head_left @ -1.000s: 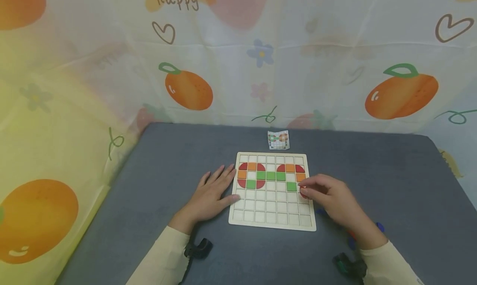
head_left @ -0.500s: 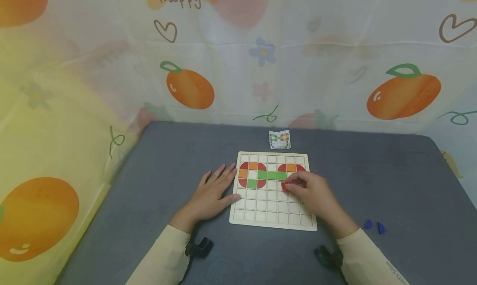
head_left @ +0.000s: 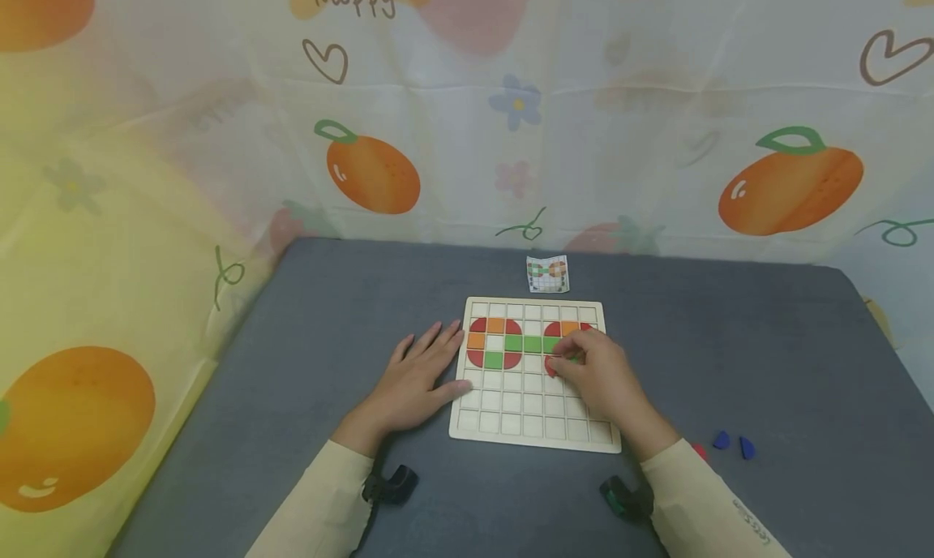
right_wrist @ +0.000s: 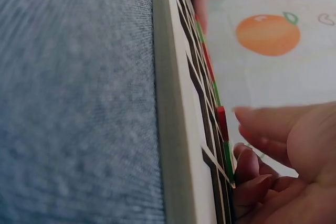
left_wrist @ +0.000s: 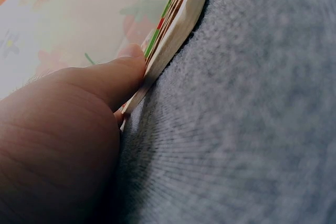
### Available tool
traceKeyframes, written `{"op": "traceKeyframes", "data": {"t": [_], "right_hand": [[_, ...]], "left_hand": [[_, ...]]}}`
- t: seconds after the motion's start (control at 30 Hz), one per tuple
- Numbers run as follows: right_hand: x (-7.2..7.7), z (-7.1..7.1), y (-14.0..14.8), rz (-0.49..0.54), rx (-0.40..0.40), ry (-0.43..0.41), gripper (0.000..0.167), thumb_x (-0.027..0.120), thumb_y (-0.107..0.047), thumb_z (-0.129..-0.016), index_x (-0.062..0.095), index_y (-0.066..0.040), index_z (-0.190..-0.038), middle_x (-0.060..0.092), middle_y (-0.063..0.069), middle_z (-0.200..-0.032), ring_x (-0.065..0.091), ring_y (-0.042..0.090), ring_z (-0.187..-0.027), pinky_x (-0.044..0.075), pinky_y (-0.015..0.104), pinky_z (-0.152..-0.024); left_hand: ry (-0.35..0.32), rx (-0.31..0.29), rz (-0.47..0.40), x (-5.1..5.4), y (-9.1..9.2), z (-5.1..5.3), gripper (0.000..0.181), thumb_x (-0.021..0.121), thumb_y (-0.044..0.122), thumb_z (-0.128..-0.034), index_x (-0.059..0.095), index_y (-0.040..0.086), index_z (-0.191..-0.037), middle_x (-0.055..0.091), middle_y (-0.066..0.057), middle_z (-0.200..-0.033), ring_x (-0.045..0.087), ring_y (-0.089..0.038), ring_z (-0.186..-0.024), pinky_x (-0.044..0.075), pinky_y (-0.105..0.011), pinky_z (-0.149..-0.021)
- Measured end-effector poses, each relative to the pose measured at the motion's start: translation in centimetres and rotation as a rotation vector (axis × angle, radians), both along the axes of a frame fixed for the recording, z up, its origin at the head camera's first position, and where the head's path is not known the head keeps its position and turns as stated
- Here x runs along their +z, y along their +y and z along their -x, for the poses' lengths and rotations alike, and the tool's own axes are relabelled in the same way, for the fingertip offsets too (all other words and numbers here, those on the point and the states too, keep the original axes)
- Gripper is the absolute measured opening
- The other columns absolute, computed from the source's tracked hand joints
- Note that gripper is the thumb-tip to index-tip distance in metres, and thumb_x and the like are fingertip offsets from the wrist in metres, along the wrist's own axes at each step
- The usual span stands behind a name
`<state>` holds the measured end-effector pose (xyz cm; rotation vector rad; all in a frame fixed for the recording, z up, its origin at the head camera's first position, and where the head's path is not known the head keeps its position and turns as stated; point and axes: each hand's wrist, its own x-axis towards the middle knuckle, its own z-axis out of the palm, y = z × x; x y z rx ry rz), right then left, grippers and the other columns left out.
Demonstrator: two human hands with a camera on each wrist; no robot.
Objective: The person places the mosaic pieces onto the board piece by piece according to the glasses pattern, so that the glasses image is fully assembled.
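A light wooden grid board bears red, orange and green pieces in its upper rows. My left hand lies spread at its left side, thumb and fingertips touching the edge; in the left wrist view the thumb presses on that edge. Over the right half of the board, my right hand pinches a red quarter-round piece, left of a green one mostly hidden by the fingers. In the right wrist view that red piece sits slightly raised at the thumb and finger tips.
Behind the board lies a small printed pattern card. Two blue pieces lie on the grey table at the right, with a red piece partly under the right sleeve. A patterned curtain hangs behind.
My right hand has moved left with the red piece, from the board's right edge to a column left of the green piece. The left hand has stayed put.
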<state>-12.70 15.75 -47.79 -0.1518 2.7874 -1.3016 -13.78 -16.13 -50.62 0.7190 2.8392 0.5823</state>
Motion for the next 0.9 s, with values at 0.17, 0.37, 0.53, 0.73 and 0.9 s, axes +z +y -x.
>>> {"op": "traceKeyframes", "data": {"t": [0.17,0.37,0.53,0.73,0.9], "right_hand": [[-0.13,-0.11,-0.03,-0.028,0.028,0.02,0.013,0.086,-0.011,-0.095,0.08,-0.008,-0.105,0.067,0.005,-0.107,0.057,0.023,-0.089,0.05,0.043,-0.08],[-0.42,-0.01,0.07,-0.062,0.049,0.052,0.007,0.084,-0.007,-0.096,0.083,-0.011,-0.1,0.067,0.002,-0.104,0.061,0.024,-0.094,0.051,0.045,-0.085],[-0.41,0.1,0.26,-0.08,0.049,0.053,0.008,0.085,-0.008,-0.096,0.082,-0.01,-0.103,0.068,0.002,-0.103,0.063,0.025,-0.096,0.052,0.047,-0.088],[-0.17,0.16,0.42,-0.107,0.062,0.052,0.009,0.085,-0.01,-0.096,0.082,-0.009,-0.105,0.067,0.002,-0.102,0.062,0.024,-0.094,0.053,0.047,-0.085],[-0.23,0.32,0.43,-0.124,0.078,0.069,0.009,0.084,-0.013,-0.098,0.083,-0.008,-0.106,0.068,0.002,-0.103,0.062,0.024,-0.096,0.054,0.047,-0.087]], "left_hand": [[0.002,0.002,0.002,-0.01,-0.02,-0.01,0.088,0.056,0.063,-0.1077,0.022,0.018,-0.175,0.017,0.004,-0.18,0.008,-0.022,-0.166,0.002,-0.059,-0.128],[-0.003,0.006,0.005,0.01,0.01,-0.02,0.088,0.057,0.063,-0.1076,0.021,0.019,-0.175,0.017,0.004,-0.18,0.008,-0.022,-0.166,0.002,-0.059,-0.128],[-0.006,0.008,0.0,0.08,0.06,-0.05,0.088,0.058,0.062,-0.1075,0.022,0.018,-0.175,0.018,0.003,-0.18,0.009,-0.023,-0.166,0.002,-0.06,-0.128],[-0.004,0.008,-0.003,0.11,0.08,-0.07,0.088,0.058,0.062,-0.1074,0.022,0.018,-0.175,0.018,0.003,-0.18,0.009,-0.023,-0.166,0.002,-0.06,-0.128],[-0.007,0.01,-0.002,0.15,0.09,-0.09,0.088,0.058,0.061,-0.1074,0.022,0.018,-0.175,0.018,0.004,-0.18,0.008,-0.023,-0.166,0.002,-0.06,-0.128]]}}
